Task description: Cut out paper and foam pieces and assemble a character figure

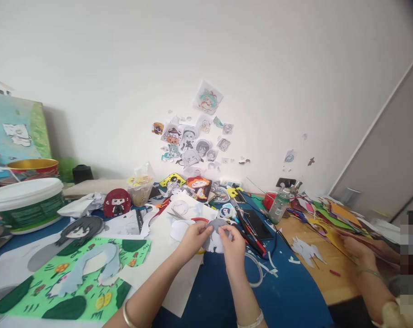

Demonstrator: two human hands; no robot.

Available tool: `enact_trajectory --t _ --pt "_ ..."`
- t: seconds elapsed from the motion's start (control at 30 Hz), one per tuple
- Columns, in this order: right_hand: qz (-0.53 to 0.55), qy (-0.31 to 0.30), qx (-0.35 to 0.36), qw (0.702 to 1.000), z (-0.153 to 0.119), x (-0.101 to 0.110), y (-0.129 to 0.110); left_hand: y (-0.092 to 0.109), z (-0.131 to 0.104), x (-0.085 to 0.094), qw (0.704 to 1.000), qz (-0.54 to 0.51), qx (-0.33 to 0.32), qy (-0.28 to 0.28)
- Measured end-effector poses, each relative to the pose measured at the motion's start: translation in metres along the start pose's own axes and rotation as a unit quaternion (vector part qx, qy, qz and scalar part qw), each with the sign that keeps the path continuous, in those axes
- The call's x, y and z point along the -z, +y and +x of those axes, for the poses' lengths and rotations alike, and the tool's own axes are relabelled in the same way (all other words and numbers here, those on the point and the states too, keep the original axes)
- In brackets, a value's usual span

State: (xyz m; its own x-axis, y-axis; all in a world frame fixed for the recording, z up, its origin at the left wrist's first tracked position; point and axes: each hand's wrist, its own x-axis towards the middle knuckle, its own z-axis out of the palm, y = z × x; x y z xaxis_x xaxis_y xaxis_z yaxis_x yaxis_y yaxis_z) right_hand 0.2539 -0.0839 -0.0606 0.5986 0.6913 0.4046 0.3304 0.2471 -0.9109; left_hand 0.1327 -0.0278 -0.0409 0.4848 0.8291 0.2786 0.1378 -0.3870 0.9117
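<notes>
Between my two hands is a grey and white paper cutout (216, 241), held up over the blue table mat. My left hand (191, 241) pinches its left edge between thumb and fingers. On the other side, my right hand (234, 249) grips the cutout's right part, thumb on the front. Fingers behind the paper are hidden. Just beyond my left hand lie white paper sheets (189, 209) with what looks like a pair of scissors (175, 215). Several dark marker pens (252, 230) lie to the right of my right hand.
A green sheet with drawn flowers (100, 298) lies at left, near a white-lidded tub (25, 200). A glass bottle (279, 206) stands right of the pens. A roll of tape (259, 273) lies on the blue mat (281, 296). At far right, another person's hands (358, 250) handle coloured paper.
</notes>
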Motion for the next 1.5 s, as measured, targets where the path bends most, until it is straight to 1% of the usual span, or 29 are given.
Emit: enact_trajectory --t 0.2,0.3,0.37,0.53,0.63,0.67,0.73,0.77,0.8,0.9,0.97,1.07,1.2,1.4,1.5 --pt "0.002 0.036 -0.003 0.999 -0.003 -0.004 -0.001 0.002 -0.001 -0.001 0.999 -0.045 0.025 0.001" --pt "0.021 0.058 -0.008 0.998 -0.002 -0.007 0.001 0.006 -0.003 -0.002 0.996 -0.075 0.044 -0.005" --pt "0.038 0.059 -0.015 0.997 -0.002 -0.008 0.004 0.009 -0.006 -0.002 0.994 -0.092 0.058 -0.014" --pt "0.092 0.010 -0.034 0.995 -0.004 -0.011 0.006 0.015 -0.010 -0.003 0.990 -0.113 0.081 -0.018" --pt "0.144 -0.041 -0.042 0.988 0.000 -0.008 0.003 0.017 -0.009 0.000 0.990 -0.111 0.085 0.000" --pt "0.150 -0.048 -0.036 0.987 0.003 -0.005 0.002 0.018 -0.008 0.002 0.990 -0.108 0.085 0.011" --pt "0.097 -0.046 -0.004 0.994 0.010 0.005 0.002 0.019 -0.006 0.010 0.990 -0.097 0.089 0.046" --pt "0.042 -0.046 0.014 0.998 0.014 0.011 0.003 0.019 -0.005 0.015 0.989 -0.090 0.093 0.069" --pt "-0.028 -0.058 0.031 0.997 0.016 0.017 0.005 0.019 -0.004 0.021 0.987 -0.082 0.096 0.096" --pt "-0.131 -0.128 0.048 0.982 0.016 0.028 0.013 0.018 0.000 0.035 0.979 -0.067 0.105 0.163" --pt "-0.165 -0.172 0.051 0.970 0.009 0.026 0.018 0.017 0.001 0.041 0.974 -0.065 0.109 0.186" --pt "-0.210 -0.204 0.058 0.954 -0.004 0.012 0.019 0.016 0.002 0.041 0.972 -0.062 0.111 0.199" --pt "-0.242 -0.218 0.061 0.944 -0.012 -0.002 0.014 0.014 0.003 0.040 0.972 -0.062 0.109 0.201" --pt "-0.252 -0.215 0.047 0.942 -0.019 -0.003 0.008 0.006 0.006 0.048 0.967 -0.053 0.097 0.228" --pt "-0.252 -0.210 0.046 0.944 -0.025 -0.005 0.006 0.003 0.006 0.050 0.967 -0.049 0.089 0.232"
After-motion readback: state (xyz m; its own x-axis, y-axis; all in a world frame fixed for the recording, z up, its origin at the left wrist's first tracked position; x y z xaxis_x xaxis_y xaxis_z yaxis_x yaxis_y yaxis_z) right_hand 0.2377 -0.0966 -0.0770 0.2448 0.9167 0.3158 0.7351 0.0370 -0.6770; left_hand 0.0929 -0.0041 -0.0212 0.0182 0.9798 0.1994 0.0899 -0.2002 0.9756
